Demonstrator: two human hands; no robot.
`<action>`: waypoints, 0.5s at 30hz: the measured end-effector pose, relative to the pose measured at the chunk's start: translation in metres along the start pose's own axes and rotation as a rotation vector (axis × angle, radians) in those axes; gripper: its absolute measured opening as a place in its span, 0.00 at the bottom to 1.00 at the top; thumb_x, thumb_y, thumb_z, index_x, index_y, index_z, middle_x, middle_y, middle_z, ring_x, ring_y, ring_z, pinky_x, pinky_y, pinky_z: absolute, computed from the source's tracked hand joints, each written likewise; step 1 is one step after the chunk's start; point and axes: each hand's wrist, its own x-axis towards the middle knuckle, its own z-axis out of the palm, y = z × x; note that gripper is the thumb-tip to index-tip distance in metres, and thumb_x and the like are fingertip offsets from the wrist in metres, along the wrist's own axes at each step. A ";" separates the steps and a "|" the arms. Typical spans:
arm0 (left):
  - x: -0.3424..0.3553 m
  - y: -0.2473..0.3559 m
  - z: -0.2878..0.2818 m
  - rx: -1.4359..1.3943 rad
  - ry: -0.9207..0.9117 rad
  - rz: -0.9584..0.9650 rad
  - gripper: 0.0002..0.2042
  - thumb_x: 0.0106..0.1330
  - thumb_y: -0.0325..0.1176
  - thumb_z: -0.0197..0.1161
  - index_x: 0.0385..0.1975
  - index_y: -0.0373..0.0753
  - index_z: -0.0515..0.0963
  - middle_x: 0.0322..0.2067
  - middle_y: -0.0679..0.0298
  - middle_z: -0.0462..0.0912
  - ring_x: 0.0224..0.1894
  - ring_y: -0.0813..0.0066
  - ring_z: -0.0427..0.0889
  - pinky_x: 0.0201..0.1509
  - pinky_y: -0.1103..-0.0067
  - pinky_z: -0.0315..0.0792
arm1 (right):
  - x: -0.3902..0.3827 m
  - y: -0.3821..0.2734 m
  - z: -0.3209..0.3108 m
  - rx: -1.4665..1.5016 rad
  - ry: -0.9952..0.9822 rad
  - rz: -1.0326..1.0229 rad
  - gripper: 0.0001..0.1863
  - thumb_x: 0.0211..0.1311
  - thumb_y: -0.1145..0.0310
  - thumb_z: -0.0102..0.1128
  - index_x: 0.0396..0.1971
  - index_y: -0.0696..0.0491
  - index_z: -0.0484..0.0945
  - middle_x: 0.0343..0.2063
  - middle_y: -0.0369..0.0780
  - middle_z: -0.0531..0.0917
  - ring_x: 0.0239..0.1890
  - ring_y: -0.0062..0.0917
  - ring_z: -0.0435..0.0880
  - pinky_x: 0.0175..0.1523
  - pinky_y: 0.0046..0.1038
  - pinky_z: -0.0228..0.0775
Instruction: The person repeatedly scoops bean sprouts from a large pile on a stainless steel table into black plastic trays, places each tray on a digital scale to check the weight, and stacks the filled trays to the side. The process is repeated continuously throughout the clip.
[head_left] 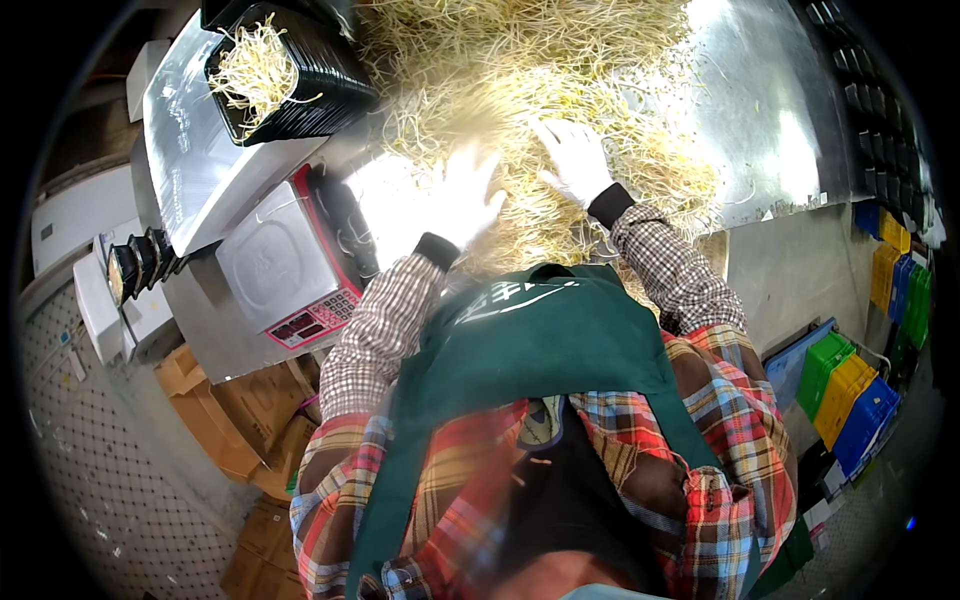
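A loose heap of pale, thin sprouts (625,130) covers the middle of the steel work surface (760,120). My left hand (463,205), white-gloved and washed out by glare, rests at the heap’s left edge with fingers apart; its fingertips are hazy. My right hand (570,160), also gloved, lies open on the sprouts, fingers spread. A stack of black trays (330,85), the top one holding sprouts (250,70), stands at the upper left. Below it is a scale (275,255) with a red rim and keypad.
Cardboard boxes (225,410) lie below the table at left, near a patterned floor (100,430). Small black containers (145,265) stand at far left. Green, yellow and blue crates (845,400) are at right, with more black trays (875,110) along the upper right edge.
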 end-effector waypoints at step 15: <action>0.100 -0.042 0.018 0.200 -0.225 -0.313 0.45 0.57 0.47 0.68 0.73 0.49 0.49 0.67 0.52 0.61 0.68 0.55 0.60 0.70 0.54 0.56 | 0.068 0.053 0.028 -0.176 -0.179 0.063 0.41 0.54 0.62 0.66 0.68 0.49 0.58 0.57 0.51 0.74 0.57 0.39 0.75 0.59 0.36 0.71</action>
